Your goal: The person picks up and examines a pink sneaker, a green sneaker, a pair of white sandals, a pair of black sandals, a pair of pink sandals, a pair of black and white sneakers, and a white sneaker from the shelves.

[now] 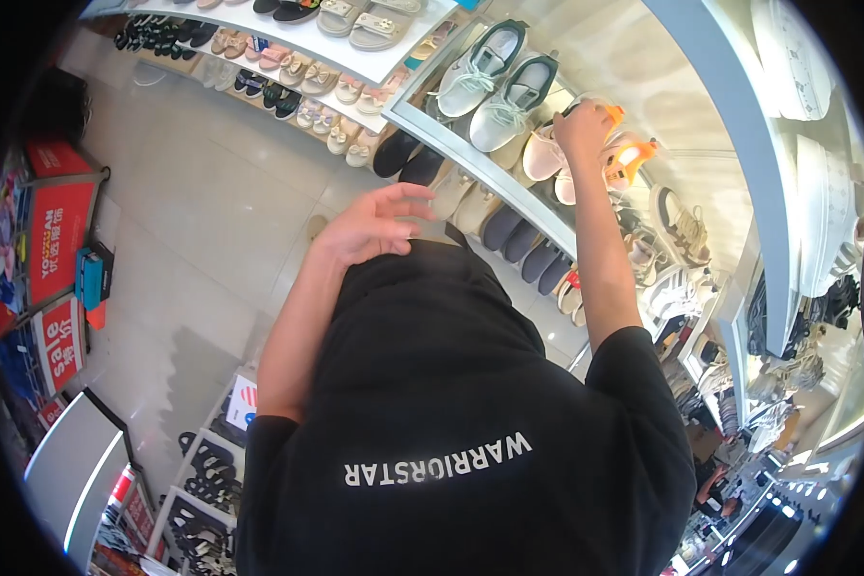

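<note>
Floor: pale glossy tiles (192, 197) fill the left and centre left of the frame, inside a shoe shop.
Signs: red boards (62, 230) stand at the left edge, with a "sale" sign (60, 353) below them.
Upper shelves: grey sandals (374, 29) sit at the top centre; rows of flats with bows (321, 77) line the shelf below.
Display shelf: its white edge (494, 178) slants from the upper centre down toward the right.
Orange-trimmed shoes (628, 165): a pale pair on that display shelf, upper right of centre, toes toward the left.
Right hand (586, 132): reaches up to this pair, over the upper shoe, fingers bent; I cannot tell whether they pinch it or only touch it.
Mint-laced sneakers (504, 113): a white pair just beside, to the upper left of the right hand.
Beige sneaker (680, 226): on the right, lower than the orange trim.
Dark slip-ons (523, 242): in a row beneath the display shelf.
Left hand (379, 226): left of centre, fingers parted and slightly curled, nothing in its grasp, in front of the black trousers (422, 278).
T-shirt (480, 394): black, with "WARRIORSTAR" upside down across the lower centre.
Rack: black sandals (206, 470) at the lower left.
</note>
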Demonstrator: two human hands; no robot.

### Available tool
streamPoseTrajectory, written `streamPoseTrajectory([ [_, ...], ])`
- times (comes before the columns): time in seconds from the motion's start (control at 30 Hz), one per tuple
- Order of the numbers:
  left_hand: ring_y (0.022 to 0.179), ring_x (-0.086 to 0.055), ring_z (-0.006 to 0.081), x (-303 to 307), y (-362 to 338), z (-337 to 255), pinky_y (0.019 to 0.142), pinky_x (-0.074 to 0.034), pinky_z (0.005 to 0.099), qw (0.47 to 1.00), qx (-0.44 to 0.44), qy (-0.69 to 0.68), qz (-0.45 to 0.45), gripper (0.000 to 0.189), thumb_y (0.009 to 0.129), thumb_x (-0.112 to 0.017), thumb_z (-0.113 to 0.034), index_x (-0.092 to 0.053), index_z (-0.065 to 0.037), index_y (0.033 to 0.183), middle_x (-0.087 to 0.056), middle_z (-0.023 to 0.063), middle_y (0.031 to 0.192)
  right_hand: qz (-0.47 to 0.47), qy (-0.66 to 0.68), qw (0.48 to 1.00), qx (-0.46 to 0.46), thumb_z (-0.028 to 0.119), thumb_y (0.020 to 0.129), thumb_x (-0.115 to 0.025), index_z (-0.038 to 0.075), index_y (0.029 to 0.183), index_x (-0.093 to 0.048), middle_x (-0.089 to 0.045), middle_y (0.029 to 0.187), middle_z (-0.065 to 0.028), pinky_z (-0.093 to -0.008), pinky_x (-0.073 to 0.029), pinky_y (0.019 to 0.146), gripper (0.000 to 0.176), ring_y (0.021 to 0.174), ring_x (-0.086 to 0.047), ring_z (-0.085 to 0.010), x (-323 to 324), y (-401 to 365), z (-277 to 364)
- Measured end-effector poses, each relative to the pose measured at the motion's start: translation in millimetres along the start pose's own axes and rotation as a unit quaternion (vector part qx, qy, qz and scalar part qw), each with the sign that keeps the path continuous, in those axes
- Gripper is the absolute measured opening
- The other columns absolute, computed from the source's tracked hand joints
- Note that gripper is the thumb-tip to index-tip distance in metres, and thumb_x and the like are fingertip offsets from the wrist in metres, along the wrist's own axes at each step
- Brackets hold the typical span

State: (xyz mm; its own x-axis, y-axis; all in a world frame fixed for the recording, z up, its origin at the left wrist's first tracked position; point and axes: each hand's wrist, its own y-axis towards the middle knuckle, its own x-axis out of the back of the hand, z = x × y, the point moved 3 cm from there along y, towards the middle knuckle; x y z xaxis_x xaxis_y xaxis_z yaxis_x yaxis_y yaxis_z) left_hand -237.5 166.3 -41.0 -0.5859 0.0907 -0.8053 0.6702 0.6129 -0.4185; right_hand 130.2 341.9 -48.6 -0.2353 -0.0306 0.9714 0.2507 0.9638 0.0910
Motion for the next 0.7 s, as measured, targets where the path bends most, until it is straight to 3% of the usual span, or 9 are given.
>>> streamPoseTrajectory([
  [0.07,0.079,-0.054,0.0143,-32.3,-24.8,-21.5,0.058,-0.043,0.0221,0.97,-0.06,0.037,0.235,0.08,0.074,-0.084,-0.01,-0.043,0.0,0.142,-0.056,0.0162,0.126,-0.082,0.231,0.965,0.088,0.033,0.077,-0.076,-0.002,0.124,-0.056,-0.061,0.114,-0.0279,-0.0457,-0.048,0.094,0.062,0.109,-0.059,-0.0417,8.0,-5.2,24.8],
  [0.1,0.082,-0.054,0.0157,-29.4,-32.0,-27.0,0.059,-0.045,0.0225,0.964,-0.039,0.051,0.259,0.093,0.068,-0.088,-0.015,-0.039,0.001,0.145,-0.052,0.0183,0.131,-0.025,0.277,0.956,0.09,0.031,0.077,-0.077,0.0,0.124,-0.057,-0.061,0.118,-0.0267,-0.0458,-0.048,0.095,0.06,0.11,-0.059,-0.0412,5.8,-2.5,41.9],
  [0.23,0.085,-0.054,0.0162,-10.7,-66.3,-63.8,0.059,-0.046,0.0218,0.97,-0.027,0.089,0.224,0.091,0.07,-0.087,-0.017,-0.039,0.0,0.145,-0.051,0.0188,0.131,0.039,0.238,0.969,0.05,0.036,0.076,-0.076,0.005,0.126,-0.058,-0.057,0.126,-0.0255,-0.0452,-0.049,0.095,0.061,0.113,-0.059,-0.0407,-22.2,9.0,81.9],
  [0.33,0.087,-0.055,0.0171,17.0,-93.4,-89.9,0.059,-0.046,0.0214,0.976,-0.08,0.098,0.179,0.087,0.074,-0.084,-0.022,-0.038,0.0,0.145,-0.052,0.0187,0.13,0.085,0.194,0.977,0.029,0.042,0.075,-0.077,0.006,0.125,-0.06,-0.06,0.124,-0.0248,-0.0449,-0.05,0.094,0.064,0.112,-0.06,-0.0401,-28.8,27.3,87.6],
  [0.53,0.096,-0.058,0.0203,75.5,-147.1,-113.0,0.062,-0.052,0.0238,0.981,-0.135,0.08,0.112,0.082,0.083,-0.077,-0.029,-0.036,0.002,0.146,-0.052,0.0196,0.13,0.191,0.087,0.975,0.066,0.047,0.075,-0.076,0.0,0.113,-0.068,-0.073,0.085,-0.0195,-0.0413,-0.054,0.083,0.061,0.089,-0.072,-0.0292,-35.9,49.7,90.1],
  [0.67,0.099,-0.058,0.0215,94.1,-172.9,-123.8,0.064,-0.054,0.025,0.988,-0.11,0.078,0.08,0.079,0.085,-0.074,-0.03,-0.035,0.002,0.146,-0.051,0.0204,0.131,0.238,0.147,0.959,0.05,0.042,0.078,-0.073,-0.007,0.109,-0.066,-0.072,0.082,-0.0202,-0.0412,-0.054,0.082,0.059,0.085,-0.072,-0.0302,-30.7,41.4,87.3],
  [0.7,0.1,-0.058,0.0218,95.3,-174.8,-126.3,0.065,-0.055,0.0251,0.988,-0.105,0.075,0.086,0.079,0.085,-0.074,-0.03,-0.035,0.002,0.146,-0.051,0.0203,0.131,0.183,0.121,0.974,0.054,0.042,0.078,-0.073,-0.005,0.108,-0.066,-0.072,0.081,-0.0193,-0.0416,-0.054,0.081,0.056,0.084,-0.072,-0.0306,-28.2,38.1,85.5],
])
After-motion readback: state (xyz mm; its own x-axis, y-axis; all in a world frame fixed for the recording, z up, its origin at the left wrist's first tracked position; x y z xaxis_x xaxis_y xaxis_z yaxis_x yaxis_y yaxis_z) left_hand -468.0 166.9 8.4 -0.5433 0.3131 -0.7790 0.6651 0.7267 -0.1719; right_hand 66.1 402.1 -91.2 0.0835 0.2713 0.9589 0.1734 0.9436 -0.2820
